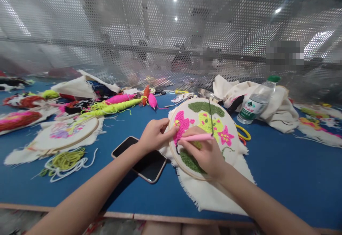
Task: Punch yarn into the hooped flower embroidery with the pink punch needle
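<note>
A round embroidery hoop (185, 171) with white cloth rests tilted on the table, bearing tufted pink flowers, a yellow figure and green patches. My left hand (155, 133) grips its left rim, thumb lying over the front near the large pink flower (182, 124). In my right hand (205, 156) is a pink-handled punch needle (201, 137), held like a pen with its tip end pointing left at that flower. Dark yarn (211, 117) runs up from the handle's back end. The needle's tip is hidden by my fingers. Frayed cloth (219, 196) spreads below the hoop.
A phone (149, 165) lies under my left forearm. Left are another hoop (92, 130), green yarn (68, 160) and yarn bundles (117, 105). Right of my hoop stand yellow-handled scissors (243, 132), a water bottle (255, 103) and crumpled cloth (280, 112). A perforated metal screen (160, 42) closes the back.
</note>
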The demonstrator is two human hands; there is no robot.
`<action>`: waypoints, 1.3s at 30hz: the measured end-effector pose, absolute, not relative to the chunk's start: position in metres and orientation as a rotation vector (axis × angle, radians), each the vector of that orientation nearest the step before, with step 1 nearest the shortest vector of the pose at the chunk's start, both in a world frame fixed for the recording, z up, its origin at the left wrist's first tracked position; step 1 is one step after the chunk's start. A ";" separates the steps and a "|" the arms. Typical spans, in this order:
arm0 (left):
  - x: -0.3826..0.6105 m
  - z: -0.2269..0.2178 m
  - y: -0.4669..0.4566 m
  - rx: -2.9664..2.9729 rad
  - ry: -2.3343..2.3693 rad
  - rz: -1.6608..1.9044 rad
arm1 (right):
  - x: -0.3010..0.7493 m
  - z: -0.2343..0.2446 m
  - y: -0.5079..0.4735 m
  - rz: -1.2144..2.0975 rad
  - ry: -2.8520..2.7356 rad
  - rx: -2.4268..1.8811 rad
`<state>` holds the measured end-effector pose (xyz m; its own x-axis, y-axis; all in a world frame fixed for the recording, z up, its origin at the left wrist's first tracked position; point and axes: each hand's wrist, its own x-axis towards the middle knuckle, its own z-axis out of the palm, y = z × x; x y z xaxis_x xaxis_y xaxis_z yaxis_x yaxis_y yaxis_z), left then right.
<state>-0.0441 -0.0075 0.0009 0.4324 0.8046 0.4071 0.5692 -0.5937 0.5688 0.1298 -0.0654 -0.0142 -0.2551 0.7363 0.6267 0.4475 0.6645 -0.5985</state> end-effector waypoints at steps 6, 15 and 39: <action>-0.043 -0.001 -0.008 2.287 1.169 0.949 | 0.129 -0.014 -0.067 0.394 -1.873 -0.984; -0.043 0.001 -0.006 2.311 1.199 0.923 | 0.134 -0.015 -0.073 0.409 -1.718 -1.012; -0.043 0.002 -0.007 2.338 1.188 0.911 | 0.135 -0.020 -0.073 0.497 -1.676 -0.992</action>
